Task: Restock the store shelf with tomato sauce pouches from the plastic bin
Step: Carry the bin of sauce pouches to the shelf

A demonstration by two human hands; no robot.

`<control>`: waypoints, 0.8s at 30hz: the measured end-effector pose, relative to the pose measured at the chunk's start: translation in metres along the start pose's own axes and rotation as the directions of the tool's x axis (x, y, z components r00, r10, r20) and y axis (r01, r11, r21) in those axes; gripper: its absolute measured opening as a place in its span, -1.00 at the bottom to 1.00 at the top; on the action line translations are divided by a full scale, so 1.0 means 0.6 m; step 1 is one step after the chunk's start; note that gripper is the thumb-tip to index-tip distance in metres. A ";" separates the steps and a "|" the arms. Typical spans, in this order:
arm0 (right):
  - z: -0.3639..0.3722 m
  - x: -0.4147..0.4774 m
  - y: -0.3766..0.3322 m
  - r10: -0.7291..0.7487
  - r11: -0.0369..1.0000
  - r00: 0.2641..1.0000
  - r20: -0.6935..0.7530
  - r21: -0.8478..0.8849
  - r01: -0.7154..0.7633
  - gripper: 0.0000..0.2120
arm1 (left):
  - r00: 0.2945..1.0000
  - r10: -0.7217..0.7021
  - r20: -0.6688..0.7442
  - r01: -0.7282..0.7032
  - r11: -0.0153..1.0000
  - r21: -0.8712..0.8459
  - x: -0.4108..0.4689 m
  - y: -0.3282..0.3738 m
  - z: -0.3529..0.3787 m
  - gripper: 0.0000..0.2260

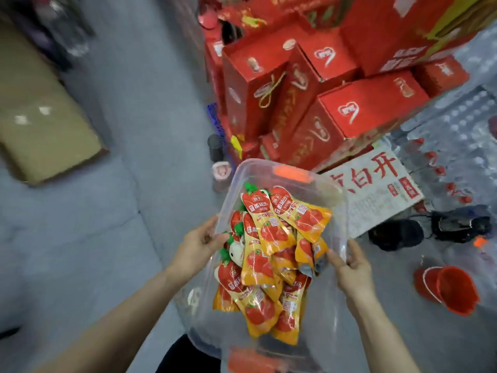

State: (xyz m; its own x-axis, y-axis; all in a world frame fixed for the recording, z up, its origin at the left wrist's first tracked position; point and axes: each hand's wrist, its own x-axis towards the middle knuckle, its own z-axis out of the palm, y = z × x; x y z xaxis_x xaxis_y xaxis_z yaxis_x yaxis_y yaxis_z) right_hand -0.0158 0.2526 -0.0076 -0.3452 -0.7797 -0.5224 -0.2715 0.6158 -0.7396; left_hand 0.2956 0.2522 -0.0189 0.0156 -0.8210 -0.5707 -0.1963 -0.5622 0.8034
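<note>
Clear plastic bin, gripped by left hand and right hand, sat heaped with red-and-yellow tomato sauce pouches, shelving seemingly unstarted.

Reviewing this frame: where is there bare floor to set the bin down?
Bare grey floor lies left of the bin, between the cardboard box and the left hand; a strip also runs up between that box and the red gift boxes. Right of the right hand it is crowded: a sign, black items and red buckets.
</note>
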 end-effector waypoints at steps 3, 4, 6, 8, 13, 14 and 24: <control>0.123 -0.025 -0.032 -0.038 0.996 0.992 0.122 -0.076 0.048 -0.58 | 0.989 -0.041 -0.145 0.036 0.999 -0.034 -0.036 -0.037 -0.127 -0.51; 0.162 -0.029 -0.048 -0.061 0.993 0.986 0.156 -0.095 0.076 -0.58 | 0.980 -0.061 -0.187 0.057 0.998 -0.029 -0.044 -0.042 -0.166 -0.50; 0.237 -0.031 -0.087 -0.100 0.980 0.970 0.223 -0.144 0.134 -0.60 | 0.961 -0.059 -0.271 0.051 0.998 -0.036 -0.051 -0.050 -0.237 -0.64; 0.305 -0.026 -0.132 -0.133 0.966 0.949 0.286 -0.176 0.188 -0.61 | 0.938 -0.041 -0.344 0.027 0.999 -0.043 -0.048 -0.050 -0.299 -0.70; 0.456 0.018 -0.259 -0.212 0.933 0.900 0.380 -0.196 0.302 -0.61 | 0.894 -0.103 -0.436 0.065 0.993 -0.102 -0.003 -0.041 -0.440 -0.54; 0.486 0.030 -0.290 -0.225 0.926 0.890 0.397 -0.197 0.322 -0.60 | 0.889 -0.107 -0.445 0.065 0.992 -0.108 0.015 -0.037 -0.467 -0.54; 0.794 0.221 -0.629 -0.273 0.865 0.805 0.527 -0.232 0.446 -0.55 | 0.814 -0.120 -0.569 0.051 0.990 -0.135 0.258 0.105 -0.746 -0.64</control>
State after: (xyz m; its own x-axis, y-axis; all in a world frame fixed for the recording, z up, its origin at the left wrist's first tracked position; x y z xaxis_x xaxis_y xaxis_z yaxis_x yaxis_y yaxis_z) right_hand 0.4689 -0.1372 0.0000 0.2698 -0.8556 -0.4418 -0.5972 0.2113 -0.7738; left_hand 0.7243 0.0453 0.0195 0.5936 -0.6576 -0.4639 -0.0612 -0.6117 0.7887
